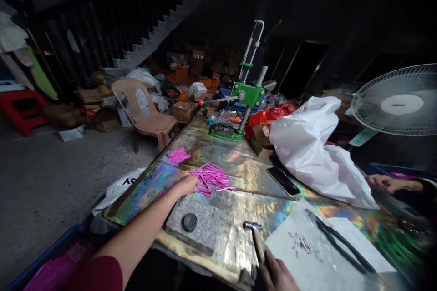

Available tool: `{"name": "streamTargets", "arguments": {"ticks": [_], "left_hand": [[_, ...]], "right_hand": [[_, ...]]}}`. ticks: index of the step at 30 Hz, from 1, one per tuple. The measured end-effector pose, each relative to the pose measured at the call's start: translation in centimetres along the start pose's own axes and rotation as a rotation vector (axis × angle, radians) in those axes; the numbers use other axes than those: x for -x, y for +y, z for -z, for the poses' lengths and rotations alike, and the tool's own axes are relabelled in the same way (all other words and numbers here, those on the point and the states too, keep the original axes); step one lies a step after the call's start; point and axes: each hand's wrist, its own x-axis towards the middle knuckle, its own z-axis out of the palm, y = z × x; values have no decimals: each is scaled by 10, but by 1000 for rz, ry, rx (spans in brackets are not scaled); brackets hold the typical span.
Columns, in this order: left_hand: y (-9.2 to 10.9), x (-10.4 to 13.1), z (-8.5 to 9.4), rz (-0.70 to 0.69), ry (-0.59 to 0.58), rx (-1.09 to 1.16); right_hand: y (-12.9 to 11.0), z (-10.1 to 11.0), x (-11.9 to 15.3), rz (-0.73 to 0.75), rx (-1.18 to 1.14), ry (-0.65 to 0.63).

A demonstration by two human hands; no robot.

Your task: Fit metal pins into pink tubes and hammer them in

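Observation:
My left hand (189, 185) reaches over the table at the near left edge of a loose pile of pink sticks (213, 176); its fingers are curled in and what they hold, if anything, is hidden. A smaller bundle of pink sticks (178, 155) lies farther back. Beside my left forearm sits a grey stone block (208, 225) with a round black piece (190, 222) on top. Low in the picture, my right hand (278, 275) is wrapped round the wooden handle of a hammer (258, 241), its metal head pointing away from me.
Small metal pins (303, 243) and black-handled pliers (341, 243) lie on white sheets at the right. Behind them are a phone (282, 181) and a white bag (307, 145). A green press (247, 95) stands at the table's back; another person's hand (392, 183) is at far right.

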Motion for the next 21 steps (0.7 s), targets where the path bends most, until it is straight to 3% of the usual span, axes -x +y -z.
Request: {"name": "streamTargets", "arguments": {"ticks": [5,8,12,16,21], "left_hand": [[10,13,19,1,64,-26],[23,28,29,-26,132,-10],[52,56,32,-110,194,36],[82,86,18,-220,276,202],[109,114,-17,-233,216,319]], "right_hand": [[-7,25,-4,-40,-40,-141],[-16,39,-6,-59,-84,-94],[-45,52,-4,-91,-373,1],[-86,58,3,-99,-768,-8],[-113,49,9,-114,-1287,-72]]}}
